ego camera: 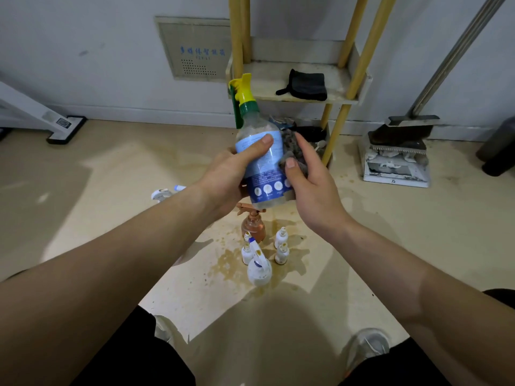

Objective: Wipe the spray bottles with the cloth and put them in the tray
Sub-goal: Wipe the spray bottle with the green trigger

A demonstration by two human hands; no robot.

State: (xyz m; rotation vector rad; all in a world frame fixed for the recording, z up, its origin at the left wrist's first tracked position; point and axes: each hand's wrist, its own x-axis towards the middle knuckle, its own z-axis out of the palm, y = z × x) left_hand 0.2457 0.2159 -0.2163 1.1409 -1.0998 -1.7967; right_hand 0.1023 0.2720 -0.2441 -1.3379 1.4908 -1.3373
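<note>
Head camera, looking down over both bare forearms at a beige floor marked with brownish splashes. At far left the flat base of a white floor appliance rests by the wall, and a grey wall panel with blue characters is set into the wall above it. A white trigger sprayer lies on the floor, partly hidden behind the left forearm.

The left hand grasps the spray bottle, a clear one with a blue label, green collar and yellow trigger head. It is held in the air, tilted with its head leaning left and away from the person, and the thumb lies across the label. The grey cloth is pressed against the bottle's right side by the right hand, whose thumb and fingers clasp the cloth.

Below the held bottle a copper-coloured spray bottle stands on the floor. Nearer the person is a cluster of three small white bottles and a larger white spray bottle.

Behind the hands stands a shelf with yellow posts, and a black cloth lies on its tier. Further right a dustpan holding scraps sits by the wall with a broom resting in it. A dark bin stands at the right edge. Two light shoes show at the bottom.
</note>
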